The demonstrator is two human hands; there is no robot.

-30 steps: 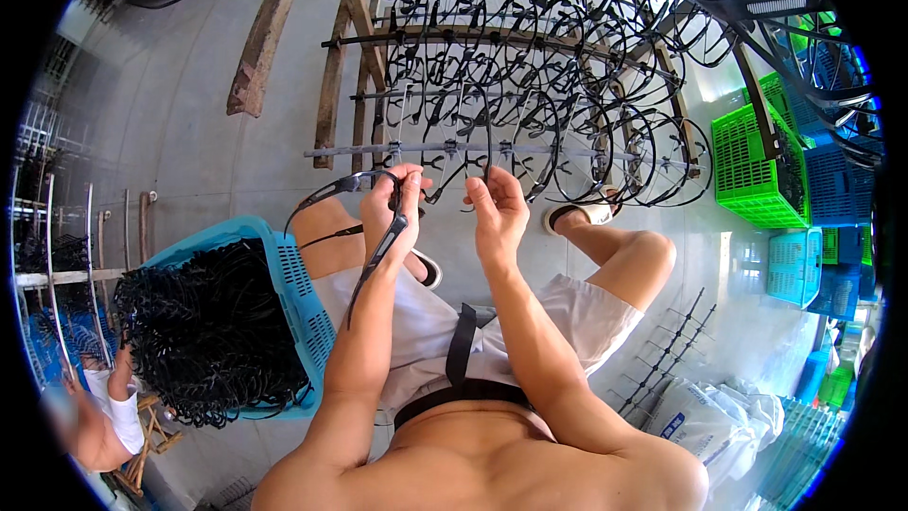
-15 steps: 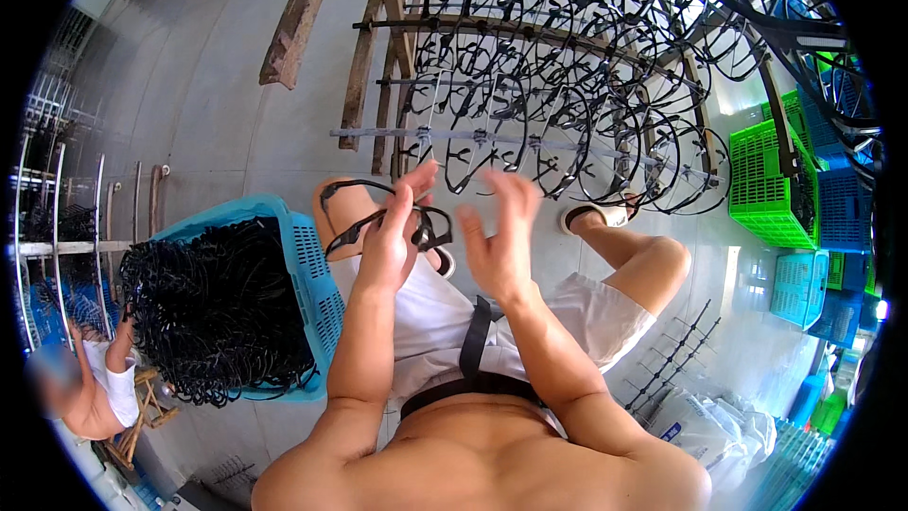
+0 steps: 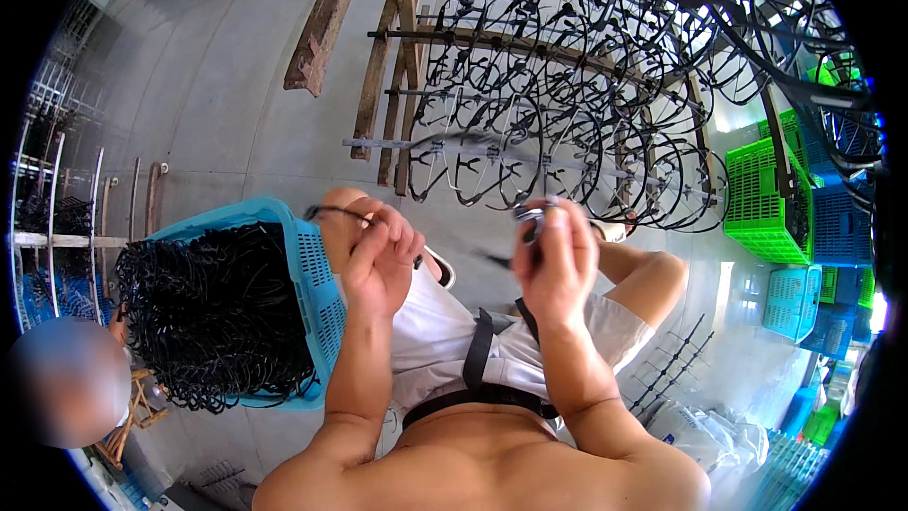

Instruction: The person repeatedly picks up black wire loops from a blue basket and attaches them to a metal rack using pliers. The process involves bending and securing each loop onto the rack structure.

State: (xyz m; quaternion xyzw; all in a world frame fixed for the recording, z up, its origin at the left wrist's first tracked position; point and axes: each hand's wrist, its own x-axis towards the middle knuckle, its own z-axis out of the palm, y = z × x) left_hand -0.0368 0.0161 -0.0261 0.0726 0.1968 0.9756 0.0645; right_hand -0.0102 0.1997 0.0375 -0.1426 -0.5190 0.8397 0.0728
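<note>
My left hand (image 3: 380,260) is closed on a thin black curved frame piece (image 3: 333,213) that sticks out to its left, just above my knee. My right hand (image 3: 553,255) pinches a small dark and silvery part (image 3: 528,216) between thumb and fingers, in front of the rack. The two hands are apart, level with each other, over my lap. A blue plastic basket (image 3: 317,293) heaped with black frame pieces (image 3: 208,312) stands right beside my left forearm.
A wooden rack (image 3: 530,104) hung with many black loops stands ahead on the concrete floor. A wooden beam (image 3: 322,24) leans at upper left. Green crates (image 3: 761,194) and blue crates (image 3: 842,222) are stacked at right. Another person (image 3: 66,378) sits at lower left. Metal racks (image 3: 43,208) line the left edge.
Both hands have dropped from the rack toward my lap and closed. The black piece in my left hand came down with it; my right hand, open before, now pinches a small part.
</note>
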